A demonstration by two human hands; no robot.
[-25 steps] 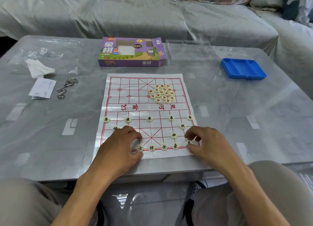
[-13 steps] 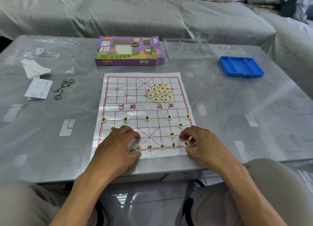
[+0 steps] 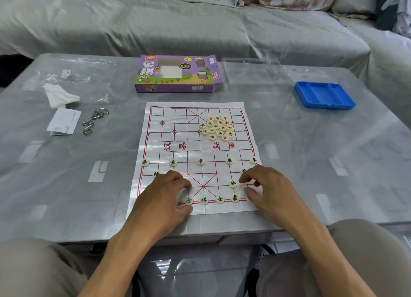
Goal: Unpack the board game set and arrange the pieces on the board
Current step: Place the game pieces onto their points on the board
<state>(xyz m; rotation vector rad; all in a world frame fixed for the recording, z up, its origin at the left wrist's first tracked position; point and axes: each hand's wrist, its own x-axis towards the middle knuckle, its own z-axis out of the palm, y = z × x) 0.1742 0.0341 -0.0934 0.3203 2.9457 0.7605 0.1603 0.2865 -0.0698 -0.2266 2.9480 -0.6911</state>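
Both hands' grip unclear on board [image 3: 195, 154]; blue tray [image 3: 324, 95] w/ bare compartments

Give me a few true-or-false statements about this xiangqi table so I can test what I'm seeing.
1. The red-lettered pieces sit heaped in a cluster on the far half of the board. True.
2. The blue tray lies left of the board. False: it lies to the right, toward the table's far side.
3. Five black-lettered soldier pieces stand in one row across the near half. True.
4. The purple game box rests on the board. False: it lies on the table beyond the board's far edge.
5. The left hand is raised well above the table. False: it rests low at the board's near left corner.
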